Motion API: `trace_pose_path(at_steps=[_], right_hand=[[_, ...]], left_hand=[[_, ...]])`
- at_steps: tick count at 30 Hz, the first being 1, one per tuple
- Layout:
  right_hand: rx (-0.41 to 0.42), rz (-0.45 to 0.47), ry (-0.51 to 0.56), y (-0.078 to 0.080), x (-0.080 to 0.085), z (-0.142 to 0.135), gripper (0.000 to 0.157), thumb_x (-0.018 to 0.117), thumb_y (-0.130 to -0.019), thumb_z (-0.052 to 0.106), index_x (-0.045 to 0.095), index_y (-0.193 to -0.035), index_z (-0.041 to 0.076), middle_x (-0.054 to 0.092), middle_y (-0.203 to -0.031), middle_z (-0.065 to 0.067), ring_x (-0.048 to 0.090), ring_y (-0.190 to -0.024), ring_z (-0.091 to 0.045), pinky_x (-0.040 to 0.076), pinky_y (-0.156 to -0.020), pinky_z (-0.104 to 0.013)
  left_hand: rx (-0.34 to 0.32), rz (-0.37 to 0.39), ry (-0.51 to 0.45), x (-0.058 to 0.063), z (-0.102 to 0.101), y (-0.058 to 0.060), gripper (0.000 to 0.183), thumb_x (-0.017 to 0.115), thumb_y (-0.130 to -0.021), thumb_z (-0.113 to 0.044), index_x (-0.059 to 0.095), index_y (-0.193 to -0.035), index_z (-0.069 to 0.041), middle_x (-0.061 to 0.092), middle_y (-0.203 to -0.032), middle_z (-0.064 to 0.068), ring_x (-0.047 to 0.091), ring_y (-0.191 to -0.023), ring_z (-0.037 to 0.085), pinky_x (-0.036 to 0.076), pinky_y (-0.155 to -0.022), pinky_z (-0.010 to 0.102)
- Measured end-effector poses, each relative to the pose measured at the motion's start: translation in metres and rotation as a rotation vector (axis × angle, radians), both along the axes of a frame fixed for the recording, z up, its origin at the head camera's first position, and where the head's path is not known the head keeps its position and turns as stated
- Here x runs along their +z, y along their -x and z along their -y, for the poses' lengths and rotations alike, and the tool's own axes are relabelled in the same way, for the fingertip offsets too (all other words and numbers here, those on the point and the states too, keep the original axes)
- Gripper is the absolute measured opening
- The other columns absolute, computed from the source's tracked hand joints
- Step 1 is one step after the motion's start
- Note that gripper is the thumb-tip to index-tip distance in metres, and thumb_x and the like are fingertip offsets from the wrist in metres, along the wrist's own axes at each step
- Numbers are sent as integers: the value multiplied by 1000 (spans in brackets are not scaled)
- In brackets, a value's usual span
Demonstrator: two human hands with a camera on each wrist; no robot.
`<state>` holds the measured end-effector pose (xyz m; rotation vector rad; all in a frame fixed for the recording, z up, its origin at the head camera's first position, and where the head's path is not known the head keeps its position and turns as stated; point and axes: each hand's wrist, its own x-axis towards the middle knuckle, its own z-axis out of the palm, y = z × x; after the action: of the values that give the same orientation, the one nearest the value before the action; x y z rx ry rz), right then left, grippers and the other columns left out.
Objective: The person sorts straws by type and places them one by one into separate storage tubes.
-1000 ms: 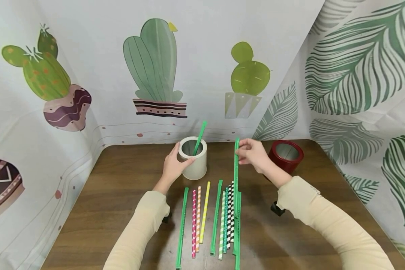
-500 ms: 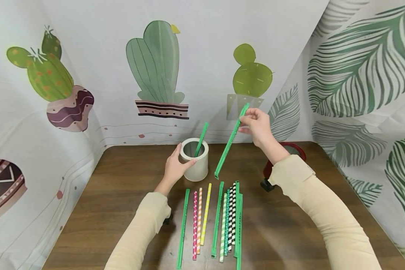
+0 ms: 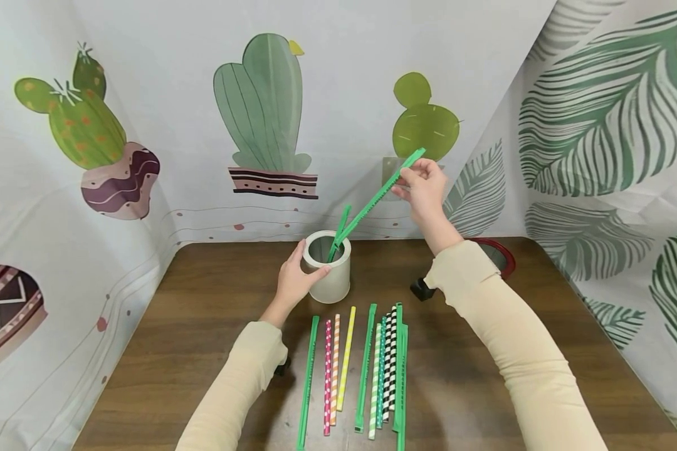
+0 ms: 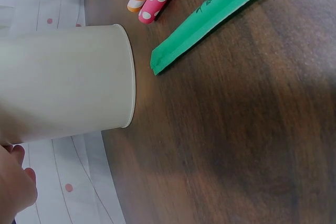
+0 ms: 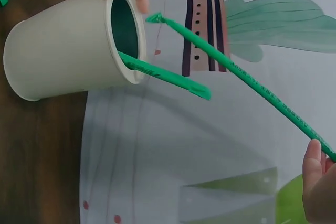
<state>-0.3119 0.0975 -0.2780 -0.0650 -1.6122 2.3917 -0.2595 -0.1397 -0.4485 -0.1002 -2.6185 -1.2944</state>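
Note:
My left hand (image 3: 292, 282) holds the off-white can (image 3: 333, 287) at its rim, thumb on the near side and fingers on the left. The can stands upright on the table, with one green-wrapped straw (image 5: 163, 75) leaning inside it and sticking out of its mouth. Up and to the right, my right hand (image 3: 429, 191) pinches a second green-wrapped straw (image 3: 375, 199) near its upper end. That straw slants down to the left. In the right wrist view its lower tip (image 5: 154, 18) is just outside the can's opening, apart from the rim.
Lengthwise on the wooden table (image 3: 163, 351) lie several straws: green-wrapped (image 3: 307, 382), pink dotted (image 3: 327, 379), orange striped (image 3: 335, 369), yellow (image 3: 346, 358), and a close group with black-striped straws (image 3: 391, 357). A red can (image 3: 508, 262) stands at right, partly behind the right sleeve. Printed cloth hangs behind.
My right hand has lifted a green-wrapped straw from the group on the table and carried it up and left, tilting it until its lower end is at the can's mouth. The left hand stays on the can.

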Motion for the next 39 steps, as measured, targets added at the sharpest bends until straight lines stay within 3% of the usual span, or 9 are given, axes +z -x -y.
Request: trace_pose_path(at_steps=[9,16,25,34,39], right_hand=[[-6,55,-54,10,-30,22,14,54,-81,-4,50,-84,9,50,-74,-2,56,-61,-13,53,-55,-25],[18,75,-109,9,-49,33,11,54,-83,-1,50,-85,10,50,-74,-2,57,-62,-13,53,-57,-28],[73,109,-217,7,-75,42,8,53,-85,3,49,-90,8,52,-77,-1,58,-67,-14,51,-74,-41],[135,124,-251,4,-95,51,9,53,-84,1,49,-92,0,53,-73,-2,57,-62,-13,52,-56,-22],[143,122,-291,1,-102,56,7,55,-82,-1,50,-87,0,53,-68,0,57,-58,-10,52,-59,-26]], left_hand=[[3,-14,1,0,0,0,92,67,-68,-54,27,-140,-13,32,-142,8,31,-129,25,28,-103,45],[4,-27,3,-1,0,0,92,67,-67,-54,28,-139,-11,33,-141,10,32,-129,27,29,-102,46],[-1,-35,5,-1,0,0,91,67,-68,-52,28,-139,-12,33,-141,10,33,-128,27,29,-102,46],[2,-33,10,-1,-1,0,91,67,-68,-52,27,-139,-12,34,-141,9,33,-128,25,29,-103,44],[-1,-24,6,-1,0,1,91,66,-68,-53,27,-140,-12,33,-142,9,32,-129,26,29,-103,44]])
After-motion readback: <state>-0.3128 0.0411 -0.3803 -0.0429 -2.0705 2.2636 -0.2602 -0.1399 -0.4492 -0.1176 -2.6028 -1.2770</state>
